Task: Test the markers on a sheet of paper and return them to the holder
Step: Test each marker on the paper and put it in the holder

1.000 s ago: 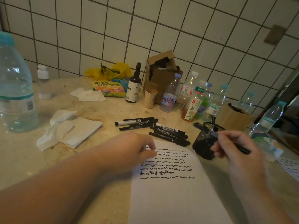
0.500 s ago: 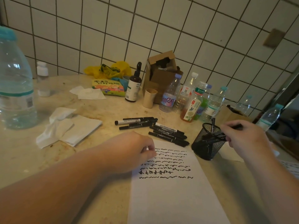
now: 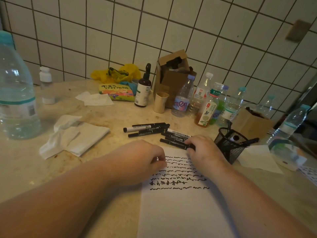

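Beside holder [image 3: 229, 145], right hand [image 3: 204, 150] now on markers [image 3: 175, 140]

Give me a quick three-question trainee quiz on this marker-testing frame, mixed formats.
1. True or false: the mesh holder already has markers in it.
2. Multiple choice: the right hand is at A) the holder, B) the near end of the loose marker pile, C) the big water bottle.
3. Fill in: the left hand rests on the ___ edge of the paper.

Key: 1 true; 2 B; 3 left.
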### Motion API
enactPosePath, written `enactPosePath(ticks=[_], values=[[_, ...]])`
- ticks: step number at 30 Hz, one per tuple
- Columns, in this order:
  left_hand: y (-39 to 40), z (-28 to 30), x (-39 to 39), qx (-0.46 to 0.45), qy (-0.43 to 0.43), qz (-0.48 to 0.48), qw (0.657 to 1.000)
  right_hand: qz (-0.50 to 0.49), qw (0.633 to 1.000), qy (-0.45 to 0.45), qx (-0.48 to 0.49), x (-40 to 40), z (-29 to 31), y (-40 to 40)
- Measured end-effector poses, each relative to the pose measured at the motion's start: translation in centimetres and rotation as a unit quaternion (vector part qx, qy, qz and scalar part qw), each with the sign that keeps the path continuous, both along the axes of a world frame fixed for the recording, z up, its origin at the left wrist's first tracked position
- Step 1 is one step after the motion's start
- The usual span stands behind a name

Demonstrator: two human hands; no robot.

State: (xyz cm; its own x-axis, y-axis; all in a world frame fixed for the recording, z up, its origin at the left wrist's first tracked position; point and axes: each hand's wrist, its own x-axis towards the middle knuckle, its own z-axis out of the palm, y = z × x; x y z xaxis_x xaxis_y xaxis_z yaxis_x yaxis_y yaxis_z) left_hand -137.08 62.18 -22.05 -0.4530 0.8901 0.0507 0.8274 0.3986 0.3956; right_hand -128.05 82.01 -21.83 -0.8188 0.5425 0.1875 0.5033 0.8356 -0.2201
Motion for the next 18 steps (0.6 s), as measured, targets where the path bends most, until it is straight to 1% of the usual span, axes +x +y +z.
enactPosePath(ticks=[6, 8, 10, 11, 12, 13, 14, 16, 18], values=[[0.0, 0.0, -0.1, -0.004, 0.002, -0.006, 1.0, -0.028, 0.999, -0.034, 0.031, -1.0, -1.0, 0.4], [0.0, 0.0, -0.1, -0.004, -0.001, -0.003, 1.0, -0.03, 0.997, -0.061, 0.038, -0.6, -0.6, 0.1], [-0.1, -0.1, -0.2, 0.001, -0.003, 0.0, 1.0, -0.029, 0.997, -0.067, 0.026, 0.0, 0.4, -0.7], [-0.2, -0.1, -0.3, 0.003, -0.004, 0.001, 1.0, -0.03, 0.998, -0.057, -0.001, 0.5, 1.1, -1.2], [-0.2, -0.1, -0.2, 0.007, -0.009, 0.003, 1.0, -0.03, 0.997, -0.04, -0.051, 1.2, 1.9, -1.7], [-0.3, 0.0, -0.2, 0.011, -0.016, 0.004, 1.0, -0.026, 0.992, -0.014, -0.12, 2.0, 2.5, -2.2], [-0.4, 0.0, -0.2, 0.015, -0.021, 0.005, 1.0, -0.018, 0.978, 0.02, -0.205, 2.9, 3.1, -2.8], [-0.4, 0.0, -0.2, 0.024, -0.036, 0.009, 0.999, -0.005, 0.928, 0.075, -0.364, 4.4, 3.6, -3.9], [-0.4, 0.2, 0.0, 0.037, -0.058, 0.01, 0.998, 0.006, 0.88, 0.119, -0.459, 5.3, 3.0, -4.7]])
